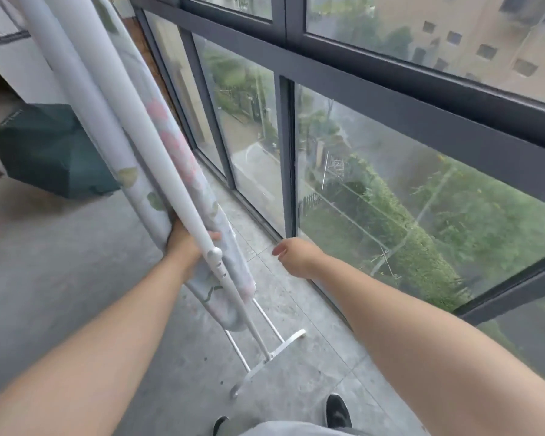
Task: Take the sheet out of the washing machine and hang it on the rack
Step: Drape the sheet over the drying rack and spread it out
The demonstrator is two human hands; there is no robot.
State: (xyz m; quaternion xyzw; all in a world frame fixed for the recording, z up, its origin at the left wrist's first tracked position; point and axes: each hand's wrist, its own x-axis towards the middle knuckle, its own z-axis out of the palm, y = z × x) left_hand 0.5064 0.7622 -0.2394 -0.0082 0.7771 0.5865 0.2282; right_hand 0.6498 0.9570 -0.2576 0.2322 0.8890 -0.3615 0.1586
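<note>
**Rack in hand, no sheet yet**

The left grip (186, 247) is closed round a folded white metal rack with a flowery cloth cover (170, 171). The fingers curl under the cloth side, and a white tube crosses in front of them. The rack leans. Its top goes up high above the left grip, and its white foot bar (268, 361) is low down below the grip, by the grey floor (76, 278). I cannot tell if the bar touches the floor.

The right grip (293, 256) holds nothing. Its fingers hang loose and a little bent. It is to the right of the left grip, apart from the rack and close to the dark-framed window (288, 152).

The sheet is not in view, and neither is the washing machine. I think the sheet is not hung anywhere yet, so the job is only at its start: getting the rack ready.

Next, the rack likely needs to be opened and stood on its feet. The right grip would have to take hold of the legs, so both grips can pull the parts apart. There is little room: the window is close on the right, and a dark green bag (51, 152) sits far to the left of the left grip. After that comes fetching the sheet.
</note>
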